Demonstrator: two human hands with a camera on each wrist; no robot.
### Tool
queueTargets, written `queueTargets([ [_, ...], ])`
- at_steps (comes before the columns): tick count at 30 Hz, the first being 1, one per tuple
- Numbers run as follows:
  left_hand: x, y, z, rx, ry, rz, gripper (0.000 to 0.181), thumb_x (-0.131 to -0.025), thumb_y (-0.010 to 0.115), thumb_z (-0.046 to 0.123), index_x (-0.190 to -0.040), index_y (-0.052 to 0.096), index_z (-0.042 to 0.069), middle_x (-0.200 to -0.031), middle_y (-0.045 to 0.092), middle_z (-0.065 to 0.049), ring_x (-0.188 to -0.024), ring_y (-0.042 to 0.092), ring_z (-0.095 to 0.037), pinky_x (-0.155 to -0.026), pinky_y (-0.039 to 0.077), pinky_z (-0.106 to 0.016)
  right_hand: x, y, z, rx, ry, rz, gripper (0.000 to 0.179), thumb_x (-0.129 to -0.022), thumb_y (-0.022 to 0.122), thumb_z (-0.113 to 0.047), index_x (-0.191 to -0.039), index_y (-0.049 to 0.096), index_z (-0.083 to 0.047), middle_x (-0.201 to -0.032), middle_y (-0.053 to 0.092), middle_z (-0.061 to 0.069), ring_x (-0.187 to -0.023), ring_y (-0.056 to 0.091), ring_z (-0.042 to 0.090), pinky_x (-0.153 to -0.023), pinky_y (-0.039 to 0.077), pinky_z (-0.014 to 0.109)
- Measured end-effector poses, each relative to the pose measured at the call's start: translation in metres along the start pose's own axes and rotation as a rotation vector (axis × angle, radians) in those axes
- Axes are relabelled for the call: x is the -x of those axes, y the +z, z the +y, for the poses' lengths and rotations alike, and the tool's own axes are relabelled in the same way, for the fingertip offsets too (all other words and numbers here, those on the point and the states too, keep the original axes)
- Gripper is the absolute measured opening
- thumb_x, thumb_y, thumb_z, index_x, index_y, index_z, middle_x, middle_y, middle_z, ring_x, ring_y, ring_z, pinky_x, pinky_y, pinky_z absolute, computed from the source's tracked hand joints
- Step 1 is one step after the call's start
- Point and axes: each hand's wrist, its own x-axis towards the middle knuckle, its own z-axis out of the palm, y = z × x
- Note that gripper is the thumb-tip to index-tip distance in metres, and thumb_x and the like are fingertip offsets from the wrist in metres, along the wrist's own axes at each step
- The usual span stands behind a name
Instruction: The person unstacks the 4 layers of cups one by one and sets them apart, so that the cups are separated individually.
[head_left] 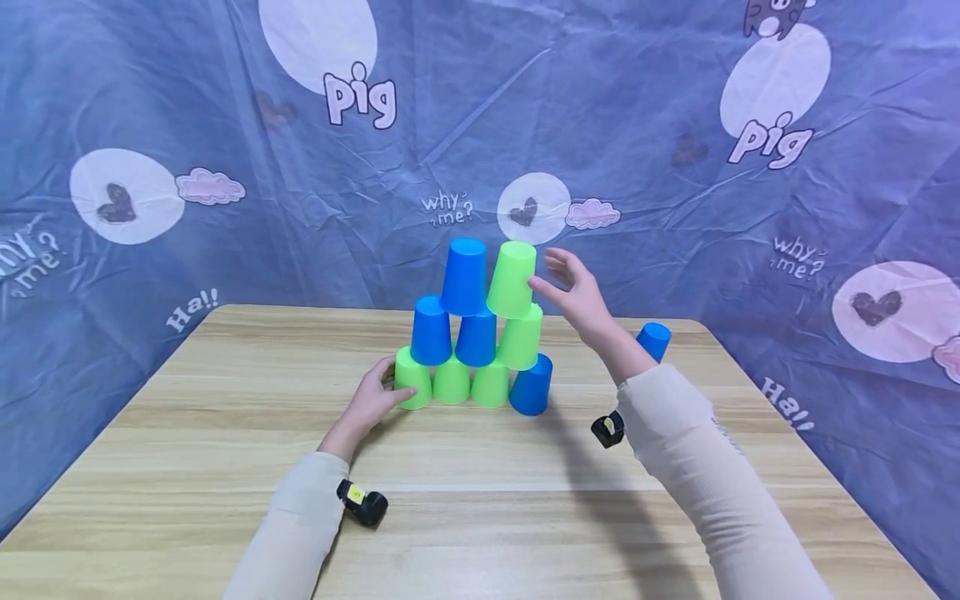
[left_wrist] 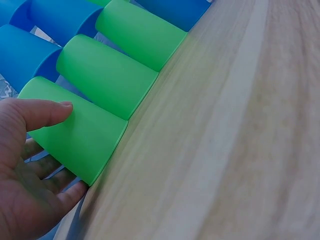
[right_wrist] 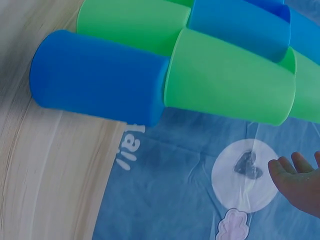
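Observation:
Upside-down plastic cups stand stacked in rows on the table. Three green cups and a blue cup (head_left: 531, 385) form the bottom row. Above them are two blue cups and a green cup (head_left: 521, 337); a blue cup (head_left: 464, 277) and a green cup (head_left: 513, 280) stand side by side on top. My left hand (head_left: 373, 393) holds the leftmost bottom green cup (left_wrist: 82, 130), thumb across its front and fingers around behind, their tips hidden. Beside the top green cup is my right hand (head_left: 576, 293), fingers spread and extended, thumb tip right at the cup's side.
Another blue cup (head_left: 654, 340) stands at the right of the wooden table (head_left: 225, 417), partly hidden by my right forearm. Behind the table hangs a blue printed cloth (head_left: 420, 150). Each wrist carries a small black camera.

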Motion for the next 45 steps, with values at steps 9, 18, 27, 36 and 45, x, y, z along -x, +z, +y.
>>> queueTargets([
  [9,0.002,0.001,0.001,0.000,0.001,0.002,0.065,-0.083,0.062,0.003,-0.140,0.032,-0.002,-0.141,0.038,-0.025,-0.132,0.036,-0.040,-0.113,0.030,-0.049,0.000,0.011,-0.003,-0.037,0.000,-0.012,0.064,-0.089,0.061,-0.023,-0.144,0.029,-0.010,-0.147,0.036,0.015,-0.137,0.032,0.033,-0.113,0.029,0.052],
  [18,0.000,0.001,-0.001,-0.008,0.004,-0.002,0.065,-0.083,0.062,0.004,-0.140,0.031,-0.002,-0.141,0.038,-0.026,-0.132,0.036,-0.041,-0.112,0.030,-0.050,-0.001,0.023,-0.007,-0.099,-0.025,0.002,0.065,-0.086,0.064,-0.015,-0.142,0.033,-0.007,-0.141,0.044,0.017,-0.132,0.040,0.031,-0.111,0.034,0.046],
  [27,0.000,0.001,0.001,-0.006,0.007,0.004,0.066,-0.083,0.063,0.003,-0.140,0.032,-0.002,-0.141,0.038,-0.025,-0.132,0.036,-0.039,-0.113,0.030,-0.049,-0.002,0.029,-0.007,-0.101,-0.034,0.023,0.065,-0.085,0.065,-0.012,-0.141,0.034,-0.006,-0.137,0.047,0.017,-0.128,0.044,0.030,-0.109,0.037,0.044],
  [36,0.000,0.002,-0.001,0.001,0.014,0.004,0.065,-0.083,0.062,0.003,-0.140,0.032,-0.002,-0.141,0.039,-0.025,-0.132,0.036,-0.039,-0.113,0.030,-0.049,-0.003,0.031,-0.009,-0.092,-0.025,0.036,0.062,-0.085,0.066,-0.010,-0.139,0.037,-0.007,-0.134,0.050,0.017,-0.125,0.047,0.031,-0.106,0.040,0.045],
  [45,-0.001,0.002,-0.002,-0.013,0.016,0.010,0.064,-0.083,0.062,0.003,-0.140,0.032,-0.002,-0.141,0.039,-0.025,-0.132,0.036,-0.039,-0.113,0.030,-0.049,-0.002,0.029,-0.013,-0.111,-0.040,0.053,0.062,-0.083,0.066,-0.008,-0.139,0.038,-0.006,-0.132,0.051,0.017,-0.122,0.048,0.030,-0.106,0.040,0.044],
])
